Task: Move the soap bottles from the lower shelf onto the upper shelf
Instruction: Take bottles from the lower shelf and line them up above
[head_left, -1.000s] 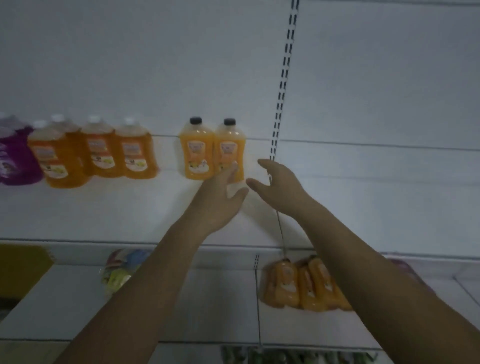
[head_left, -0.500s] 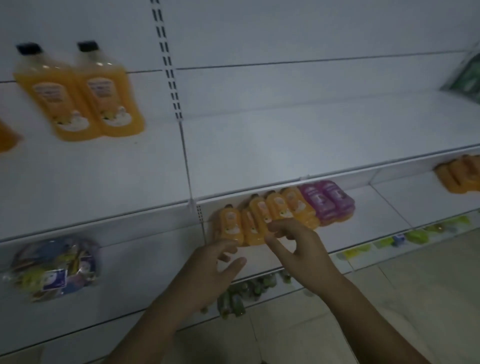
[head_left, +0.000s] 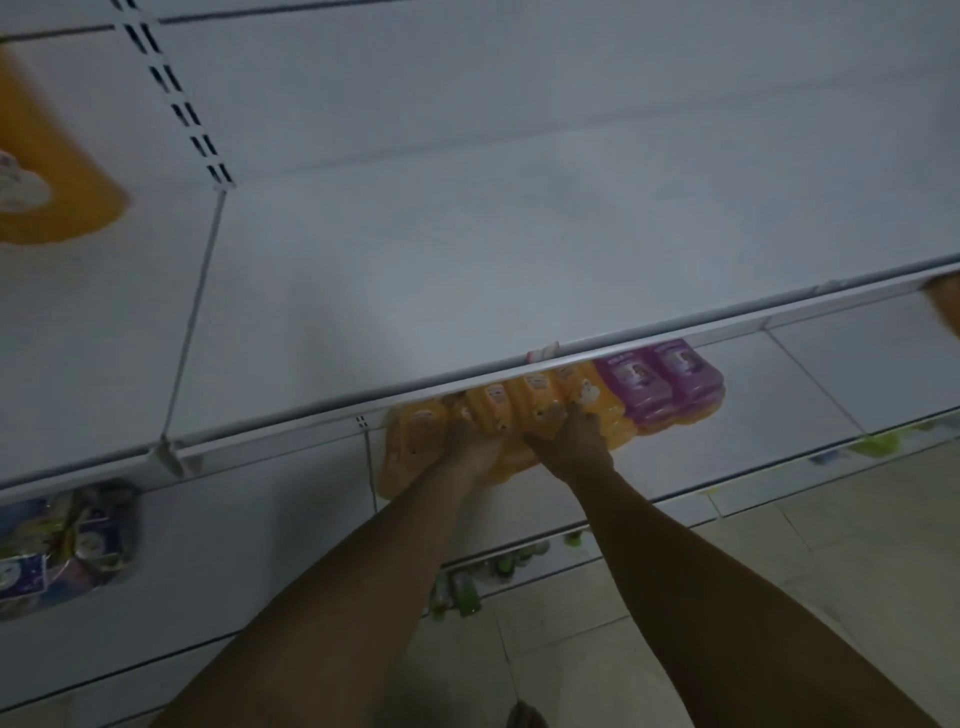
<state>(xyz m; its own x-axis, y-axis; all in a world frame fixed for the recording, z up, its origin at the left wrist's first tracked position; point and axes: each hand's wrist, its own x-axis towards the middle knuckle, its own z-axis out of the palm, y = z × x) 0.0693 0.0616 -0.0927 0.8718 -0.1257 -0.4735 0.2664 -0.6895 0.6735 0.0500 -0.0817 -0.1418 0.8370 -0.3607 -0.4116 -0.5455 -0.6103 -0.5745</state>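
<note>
The orange soap bottles (head_left: 530, 400) sit in a row on the lower shelf (head_left: 779, 431), just below centre, half under the lip of the upper shelf (head_left: 467, 260). The left hand (head_left: 470, 444) and right hand (head_left: 571, 441) each curl fingers over one bottle, seemingly gripping it. The label writing is too blurred to read. Purple bottles (head_left: 662, 382) touch the row at 3 o'clock.

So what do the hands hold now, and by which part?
The left hand and the right hand each grip one of the orange bottles by its body.
</note>
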